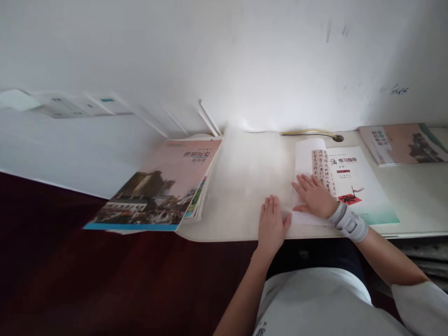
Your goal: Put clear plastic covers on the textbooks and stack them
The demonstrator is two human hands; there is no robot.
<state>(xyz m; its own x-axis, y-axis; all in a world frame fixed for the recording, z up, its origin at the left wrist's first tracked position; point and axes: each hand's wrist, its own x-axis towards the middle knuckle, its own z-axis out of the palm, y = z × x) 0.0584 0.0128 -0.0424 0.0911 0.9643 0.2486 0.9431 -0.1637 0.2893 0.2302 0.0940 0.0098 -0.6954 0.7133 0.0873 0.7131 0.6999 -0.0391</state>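
Rests right hand (313, 196) flat, grip slightly spread, on white book (366, 172); plants left hand (273, 223), fingers together, on desk (233, 207) at book's eight o'clock!

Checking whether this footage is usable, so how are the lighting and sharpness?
Head view: a soft, bright glow on the wall above the table, while the dark red area at lower left is dim; head view, left side: the sockets look smeared and the left pink book stretched; head view, right: the workbook by the right hand shows legible large characters.
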